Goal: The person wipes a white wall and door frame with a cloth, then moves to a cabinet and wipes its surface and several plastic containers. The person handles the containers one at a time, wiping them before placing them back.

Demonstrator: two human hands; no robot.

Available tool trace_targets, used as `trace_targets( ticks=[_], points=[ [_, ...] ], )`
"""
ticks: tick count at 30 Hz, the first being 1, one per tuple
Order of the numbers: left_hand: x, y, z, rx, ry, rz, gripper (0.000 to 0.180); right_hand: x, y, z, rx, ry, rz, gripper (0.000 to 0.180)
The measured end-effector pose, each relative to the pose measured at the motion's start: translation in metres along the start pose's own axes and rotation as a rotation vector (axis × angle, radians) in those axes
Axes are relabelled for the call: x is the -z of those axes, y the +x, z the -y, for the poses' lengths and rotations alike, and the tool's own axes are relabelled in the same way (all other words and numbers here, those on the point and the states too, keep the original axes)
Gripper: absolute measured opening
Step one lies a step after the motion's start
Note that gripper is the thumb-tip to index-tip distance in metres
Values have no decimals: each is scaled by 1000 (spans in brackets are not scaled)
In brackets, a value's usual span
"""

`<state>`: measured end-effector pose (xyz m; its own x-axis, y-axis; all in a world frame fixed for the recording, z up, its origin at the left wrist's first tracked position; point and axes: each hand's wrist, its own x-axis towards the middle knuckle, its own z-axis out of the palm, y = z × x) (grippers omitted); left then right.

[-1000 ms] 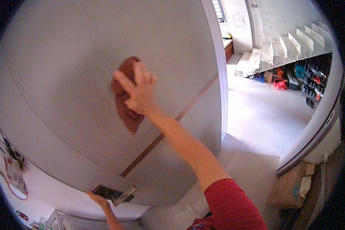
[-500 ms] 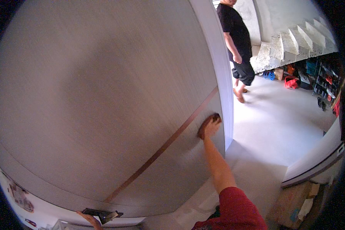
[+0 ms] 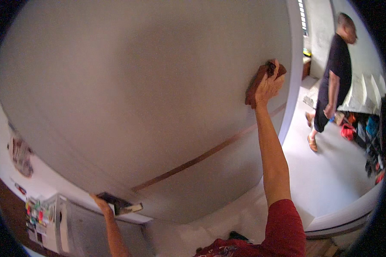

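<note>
A large grey door panel (image 3: pixel 167 111) with a slanting brown stripe (image 3: pixel 197 161) fills most of the view. With my right arm stretched out, my right hand (image 3: pixel 268 88) presses a reddish-brown cloth (image 3: pixel 254 89) against the panel, above the stripe and near its right edge. The fingers lie over the cloth. At the lower left, my left hand (image 3: pixel 102 204) is closed at a dark door handle (image 3: pixel 116 202) on the panel's near edge. Some of its fingers are hidden behind the handle.
Through the doorway at the right, a person (image 3: pixel 334 81) in dark clothes walks on the pale floor (image 3: pixel 326 171). Bags and shoes lie beneath a staircase (image 3: pixel 366 96). A grey cabinet (image 3: pixel 98 231) stands at the lower left, with small items (image 3: pixel 37 216) beside it.
My right hand has moved the cloth up and to the right, from below the stripe to above it. The view has shifted. The person beyond the doorway has walked to the right.
</note>
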<state>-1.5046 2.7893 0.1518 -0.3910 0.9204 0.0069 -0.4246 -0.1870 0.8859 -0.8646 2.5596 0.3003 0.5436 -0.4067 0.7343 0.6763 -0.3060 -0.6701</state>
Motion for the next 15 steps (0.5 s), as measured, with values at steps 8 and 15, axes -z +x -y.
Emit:
trace_targets(
  ticks=[8,15],
  points=[
    [28,6,19,-379,440,359,42,75,-174,201,652,410,295,72],
    [19,-11,1,-402,465,452,42,111,-261,356,1104,693,375,45]
  ],
)
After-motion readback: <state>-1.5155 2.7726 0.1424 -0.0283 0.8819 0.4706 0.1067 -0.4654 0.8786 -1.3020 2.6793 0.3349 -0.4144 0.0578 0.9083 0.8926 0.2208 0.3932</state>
